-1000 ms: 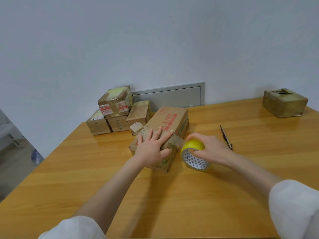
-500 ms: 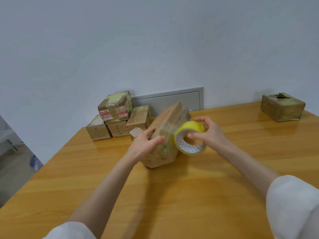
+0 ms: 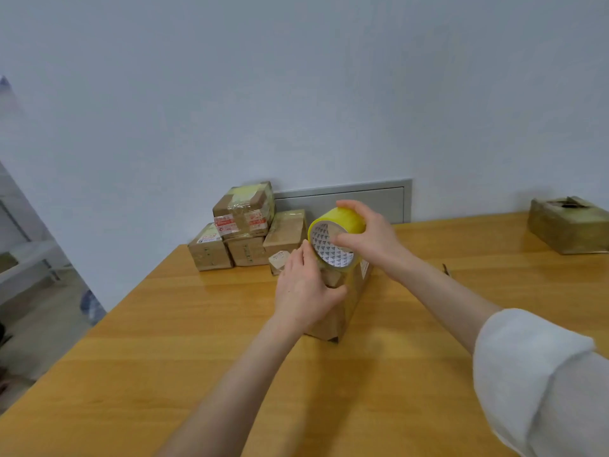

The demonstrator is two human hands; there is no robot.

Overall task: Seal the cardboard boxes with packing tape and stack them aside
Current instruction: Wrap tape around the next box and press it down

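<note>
Left hand (image 3: pixel 304 288) grips upended box (image 3: pixel 346 301) mid-tabletop, right hand (image 3: pixel 369 239) grips tape roll (image 3: pixel 336 239) above it: sealing looks half done. 4 taped boxes (image 3: pixel 244 225) stacked at back edge; 1 more box (image 3: pixel 566 225) at far-right corner.

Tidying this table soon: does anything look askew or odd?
The box being taped stands tipped up, gripped by the left hand, while the right hand holds the tape roll at its top. The top box of the pile by the wall sits crooked. The lone box far right shows a dark gap on top.
</note>
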